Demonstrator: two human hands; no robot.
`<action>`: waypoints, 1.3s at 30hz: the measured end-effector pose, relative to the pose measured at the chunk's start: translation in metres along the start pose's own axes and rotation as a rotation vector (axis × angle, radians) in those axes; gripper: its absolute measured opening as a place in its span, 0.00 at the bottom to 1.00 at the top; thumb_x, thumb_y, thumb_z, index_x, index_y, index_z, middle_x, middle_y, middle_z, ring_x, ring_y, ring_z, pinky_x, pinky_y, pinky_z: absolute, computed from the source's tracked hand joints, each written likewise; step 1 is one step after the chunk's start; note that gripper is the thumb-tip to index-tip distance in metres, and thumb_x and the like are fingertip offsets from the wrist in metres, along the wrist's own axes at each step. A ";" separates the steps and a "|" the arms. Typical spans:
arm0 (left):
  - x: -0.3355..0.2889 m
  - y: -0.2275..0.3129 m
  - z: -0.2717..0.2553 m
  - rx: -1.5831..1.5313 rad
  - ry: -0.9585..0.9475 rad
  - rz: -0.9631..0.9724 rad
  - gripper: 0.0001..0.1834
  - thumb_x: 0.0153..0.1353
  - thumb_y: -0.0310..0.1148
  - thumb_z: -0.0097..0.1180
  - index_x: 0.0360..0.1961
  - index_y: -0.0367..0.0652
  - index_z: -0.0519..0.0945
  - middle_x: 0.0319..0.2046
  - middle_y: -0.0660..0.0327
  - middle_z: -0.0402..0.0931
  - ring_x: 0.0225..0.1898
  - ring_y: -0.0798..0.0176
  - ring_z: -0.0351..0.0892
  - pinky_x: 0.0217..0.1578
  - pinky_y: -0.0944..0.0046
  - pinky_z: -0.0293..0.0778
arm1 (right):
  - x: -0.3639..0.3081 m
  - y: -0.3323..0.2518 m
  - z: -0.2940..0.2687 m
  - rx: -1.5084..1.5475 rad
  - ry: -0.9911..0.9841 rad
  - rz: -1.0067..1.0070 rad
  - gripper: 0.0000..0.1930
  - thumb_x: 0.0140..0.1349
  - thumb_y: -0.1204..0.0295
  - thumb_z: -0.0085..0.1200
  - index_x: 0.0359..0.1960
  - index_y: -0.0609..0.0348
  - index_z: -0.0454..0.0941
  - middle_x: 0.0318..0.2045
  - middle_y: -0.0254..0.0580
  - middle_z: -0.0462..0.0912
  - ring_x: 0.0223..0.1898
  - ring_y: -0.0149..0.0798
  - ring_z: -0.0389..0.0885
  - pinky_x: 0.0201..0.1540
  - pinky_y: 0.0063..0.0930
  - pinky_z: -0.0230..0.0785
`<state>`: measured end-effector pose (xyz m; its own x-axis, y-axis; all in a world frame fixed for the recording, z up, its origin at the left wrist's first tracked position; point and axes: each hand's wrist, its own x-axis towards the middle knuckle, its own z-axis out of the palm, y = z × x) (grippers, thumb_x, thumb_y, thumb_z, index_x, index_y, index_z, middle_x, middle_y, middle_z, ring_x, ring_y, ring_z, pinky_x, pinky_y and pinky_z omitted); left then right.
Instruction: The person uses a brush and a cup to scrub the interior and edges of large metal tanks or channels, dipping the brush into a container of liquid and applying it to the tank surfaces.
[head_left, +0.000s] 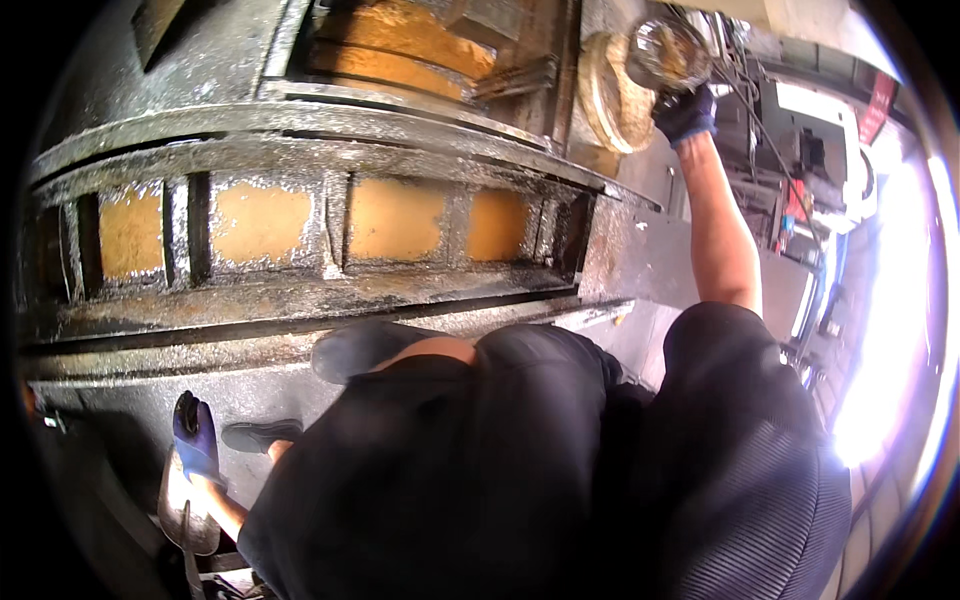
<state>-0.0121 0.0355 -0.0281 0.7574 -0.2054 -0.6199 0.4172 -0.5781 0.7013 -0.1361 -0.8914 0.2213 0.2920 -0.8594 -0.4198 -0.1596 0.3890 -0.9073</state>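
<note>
My right hand [686, 113], in a dark blue glove, reaches far forward at the upper right. Its fingers are closed on the near rim of a round, shiny bowl-like vessel [668, 55], whose inside shows brownish. Just left of that vessel is a larger, pale round basin [612, 95], partly covered by it. Down at the lower left hangs my left hand [196, 440], gloved in blue with dark fingertips. Its fingers are loosely curled and nothing shows in them. A metal shovel blade [188, 515] lies beside and below that hand; I see no grip on it.
A long, grimy metal trough [330, 285] with crossbars crosses in front of me, orange-brown liquid [395, 218] between the bars. Farther off is another opening with orange liquid [400, 45]. Cables and machinery [790, 190] stand at the right. A dark shoe [260, 435] shows near my left hand.
</note>
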 end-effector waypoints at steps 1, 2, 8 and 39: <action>0.007 -0.007 0.000 -0.031 -0.037 -0.030 0.21 0.66 0.28 0.53 0.59 0.34 0.70 0.49 0.57 0.77 0.50 0.65 0.75 0.54 0.65 0.69 | -0.011 -0.003 0.004 -0.024 -0.175 0.025 0.18 0.65 0.53 0.47 0.49 0.46 0.76 0.46 0.33 0.80 0.40 0.31 0.78 0.34 0.30 0.77; 0.006 -0.001 -0.001 0.000 -0.029 -0.022 0.21 0.66 0.28 0.53 0.59 0.34 0.70 0.48 0.57 0.77 0.50 0.66 0.75 0.54 0.65 0.69 | -0.018 0.003 0.006 -0.040 -0.348 0.060 0.18 0.65 0.52 0.47 0.48 0.46 0.76 0.44 0.34 0.80 0.37 0.30 0.78 0.28 0.27 0.77; 0.006 0.046 0.005 0.090 0.027 0.053 0.23 0.63 0.29 0.57 0.59 0.35 0.71 0.51 0.54 0.77 0.51 0.62 0.75 0.55 0.63 0.69 | -0.129 0.073 0.074 -0.674 -0.528 0.065 0.25 0.64 0.51 0.54 0.52 0.59 0.75 0.41 0.40 0.83 0.37 0.33 0.82 0.33 0.24 0.76; -0.068 0.117 -0.005 0.295 0.177 0.024 0.25 0.58 0.31 0.58 0.57 0.35 0.73 0.51 0.47 0.77 0.54 0.52 0.76 0.56 0.59 0.69 | -0.213 0.398 0.238 -2.225 -1.259 -0.510 0.09 0.56 0.72 0.52 0.36 0.56 0.83 0.39 0.54 0.84 0.42 0.54 0.83 0.44 0.43 0.76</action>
<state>-0.0127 -0.0146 0.0982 0.8512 -0.0964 -0.5159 0.2546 -0.7837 0.5666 -0.0372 -0.4739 -0.0563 0.5631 0.0187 -0.8262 0.0762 -0.9967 0.0294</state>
